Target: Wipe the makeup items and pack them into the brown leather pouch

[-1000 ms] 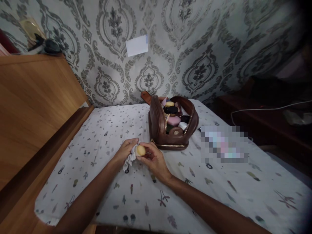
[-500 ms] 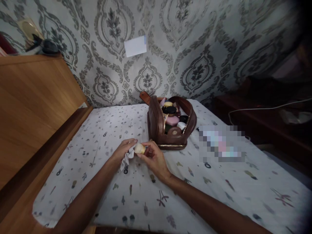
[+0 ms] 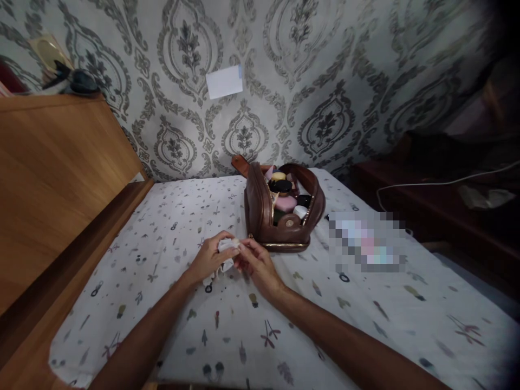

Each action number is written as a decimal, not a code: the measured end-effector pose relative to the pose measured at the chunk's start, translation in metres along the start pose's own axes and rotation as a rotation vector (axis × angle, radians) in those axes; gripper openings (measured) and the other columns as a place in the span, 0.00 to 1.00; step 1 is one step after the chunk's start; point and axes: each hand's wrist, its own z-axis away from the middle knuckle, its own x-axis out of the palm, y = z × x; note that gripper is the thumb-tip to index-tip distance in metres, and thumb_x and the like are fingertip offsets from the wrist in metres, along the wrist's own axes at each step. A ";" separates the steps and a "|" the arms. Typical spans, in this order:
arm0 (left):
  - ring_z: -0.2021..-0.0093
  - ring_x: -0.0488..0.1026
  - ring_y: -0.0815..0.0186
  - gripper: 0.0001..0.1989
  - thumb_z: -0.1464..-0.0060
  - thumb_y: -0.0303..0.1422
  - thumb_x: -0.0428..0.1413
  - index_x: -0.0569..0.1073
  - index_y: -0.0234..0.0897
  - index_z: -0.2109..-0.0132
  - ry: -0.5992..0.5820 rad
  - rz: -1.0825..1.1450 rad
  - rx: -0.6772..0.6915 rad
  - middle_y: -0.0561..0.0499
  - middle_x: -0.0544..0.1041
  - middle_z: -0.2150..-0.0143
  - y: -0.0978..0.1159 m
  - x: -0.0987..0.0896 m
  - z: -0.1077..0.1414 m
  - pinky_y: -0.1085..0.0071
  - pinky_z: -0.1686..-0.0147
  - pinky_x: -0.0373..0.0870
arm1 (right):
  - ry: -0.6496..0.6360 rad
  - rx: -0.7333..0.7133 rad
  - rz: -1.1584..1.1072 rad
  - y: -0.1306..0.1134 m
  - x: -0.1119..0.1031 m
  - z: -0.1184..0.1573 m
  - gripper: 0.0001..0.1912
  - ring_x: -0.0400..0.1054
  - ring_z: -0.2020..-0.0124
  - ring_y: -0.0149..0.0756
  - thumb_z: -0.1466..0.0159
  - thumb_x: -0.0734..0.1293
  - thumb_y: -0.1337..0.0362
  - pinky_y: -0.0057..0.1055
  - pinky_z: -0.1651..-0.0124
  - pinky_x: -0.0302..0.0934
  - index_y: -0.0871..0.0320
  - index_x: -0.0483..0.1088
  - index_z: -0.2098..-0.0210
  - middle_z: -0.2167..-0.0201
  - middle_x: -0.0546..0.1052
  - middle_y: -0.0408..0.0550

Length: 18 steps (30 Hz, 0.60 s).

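My left hand is closed on a crumpled white cloth or tissue, which wraps over a small yellowish jar or bottle. Almost all of that container is covered by the cloth and fingers. From the other side, my right hand grips the container with bent fingertips, touching the cloth. Just beyond my hands stands a brown leather bag, unzipped at the top. Inside it are a black round case, a pink item, a white-lidded item and a yellow item.
A patterned white sheet covers the surface under my hands. To the right lies a pixelated object. A wooden cabinet rises at left, and a patterned wall with a white card closes off the back. A white cable runs at right.
My left hand has brought the white cloth over the small yellowish container, which showed plainly between my hands before. The bag has stayed in place on the sheet.
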 end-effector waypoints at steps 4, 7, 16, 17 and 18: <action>0.76 0.62 0.70 0.17 0.42 0.47 0.53 0.71 0.36 0.61 0.077 -0.051 0.021 0.58 0.67 0.76 -0.002 0.002 0.000 0.75 0.73 0.58 | -0.036 0.040 -0.051 -0.006 0.004 0.003 0.23 0.69 0.75 0.29 0.51 0.78 0.48 0.25 0.75 0.59 0.57 0.71 0.66 0.74 0.75 0.39; 0.76 0.61 0.70 0.20 0.39 0.49 0.49 0.71 0.36 0.66 0.118 -0.025 0.014 0.58 0.66 0.78 -0.004 0.003 0.000 0.75 0.74 0.57 | -0.062 0.065 -0.073 -0.007 0.005 0.004 0.23 0.71 0.73 0.29 0.53 0.80 0.54 0.23 0.74 0.59 0.57 0.71 0.66 0.72 0.76 0.39; 0.75 0.64 0.69 0.24 0.42 0.53 0.50 0.74 0.34 0.59 0.138 0.158 -0.047 0.55 0.69 0.75 -0.015 0.000 -0.004 0.75 0.73 0.61 | -0.183 0.231 -0.233 -0.005 -0.001 0.000 0.21 0.73 0.73 0.30 0.46 0.76 0.49 0.23 0.74 0.57 0.59 0.71 0.65 0.70 0.79 0.44; 0.74 0.65 0.70 0.24 0.43 0.51 0.53 0.73 0.34 0.54 0.095 0.182 -0.047 0.55 0.70 0.73 -0.015 0.000 -0.004 0.75 0.73 0.61 | -0.189 0.245 -0.248 -0.005 -0.002 0.000 0.21 0.73 0.73 0.30 0.46 0.76 0.49 0.23 0.74 0.57 0.58 0.71 0.65 0.70 0.78 0.43; 0.74 0.65 0.70 0.23 0.45 0.49 0.56 0.73 0.35 0.51 0.058 0.196 -0.050 0.55 0.71 0.72 -0.015 -0.001 -0.003 0.75 0.72 0.62 | -0.193 0.260 -0.261 -0.005 -0.002 0.000 0.20 0.72 0.73 0.29 0.46 0.76 0.50 0.23 0.74 0.57 0.58 0.71 0.65 0.71 0.78 0.43</action>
